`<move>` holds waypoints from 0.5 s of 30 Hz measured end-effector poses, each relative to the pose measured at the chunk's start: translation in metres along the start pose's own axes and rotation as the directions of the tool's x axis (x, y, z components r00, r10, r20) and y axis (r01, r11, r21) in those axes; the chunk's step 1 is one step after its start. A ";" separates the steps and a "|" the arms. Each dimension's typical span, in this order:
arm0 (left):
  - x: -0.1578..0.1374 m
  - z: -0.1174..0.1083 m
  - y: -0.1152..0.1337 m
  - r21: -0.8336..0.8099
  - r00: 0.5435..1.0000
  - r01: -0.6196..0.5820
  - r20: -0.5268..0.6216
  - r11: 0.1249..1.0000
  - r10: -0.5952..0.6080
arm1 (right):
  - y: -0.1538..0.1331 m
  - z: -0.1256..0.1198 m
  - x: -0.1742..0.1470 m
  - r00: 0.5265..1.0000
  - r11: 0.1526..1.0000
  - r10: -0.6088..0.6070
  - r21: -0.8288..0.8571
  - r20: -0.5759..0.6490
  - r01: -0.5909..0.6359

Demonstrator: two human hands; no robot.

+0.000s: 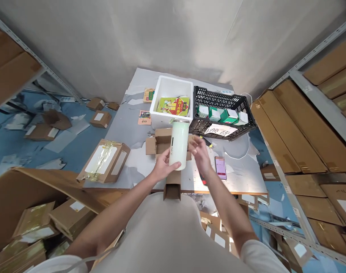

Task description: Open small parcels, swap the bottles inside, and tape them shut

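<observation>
My left hand is wrapped round the lower part of a pale green tumbler, which stands nearly upright in the air with dark lettering on its side. To the right of the tumbler is my right hand, its fingers bent and apart, with nothing seen in them. Behind the tumbler an open brown cardboard box lies on the table, partly hidden by it. A narrow, open-ended cardboard box sits at the table's front edge, against my body.
At the back stand a white foam box with colourful booklets and a black crate holding green-and-white boxes. A phone lies at right, a taped parcel at left. Shelves of cartons flank the table.
</observation>
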State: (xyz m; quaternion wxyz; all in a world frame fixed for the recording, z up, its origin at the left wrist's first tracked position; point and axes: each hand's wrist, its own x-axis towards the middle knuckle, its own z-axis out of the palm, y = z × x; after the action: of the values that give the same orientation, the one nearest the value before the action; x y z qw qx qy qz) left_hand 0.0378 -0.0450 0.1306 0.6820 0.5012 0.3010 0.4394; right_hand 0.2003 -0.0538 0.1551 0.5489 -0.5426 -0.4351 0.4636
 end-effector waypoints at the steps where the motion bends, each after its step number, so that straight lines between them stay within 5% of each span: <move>1: -0.002 -0.002 -0.001 -0.006 0.999 0.015 0.037 1.000 -0.015 | -0.014 -0.006 0.010 0.999 1.000 -0.008 0.014 0.033 0.007; 6: -0.010 -0.002 -0.011 -0.039 0.993 0.051 0.109 0.998 -0.047 | -0.050 -0.011 0.038 0.975 0.981 0.073 0.163 0.208 -0.108; 12: -0.015 0.004 -0.021 -0.006 0.982 -0.054 -0.180 0.999 0.052 | -0.039 -0.003 0.044 0.999 0.984 -0.038 0.176 0.010 0.036; 15: -0.017 0.006 -0.017 -0.149 0.967 0.021 -0.247 0.989 -0.058 | -0.036 -0.004 0.046 0.986 0.983 -0.165 0.078 -0.026 0.167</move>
State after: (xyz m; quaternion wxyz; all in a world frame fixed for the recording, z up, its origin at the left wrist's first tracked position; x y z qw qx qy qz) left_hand 0.0405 -0.0645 0.1153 0.6820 0.3846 0.3618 0.5060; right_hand 0.2142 -0.0084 0.1898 0.6112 -0.4865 -0.4546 0.4279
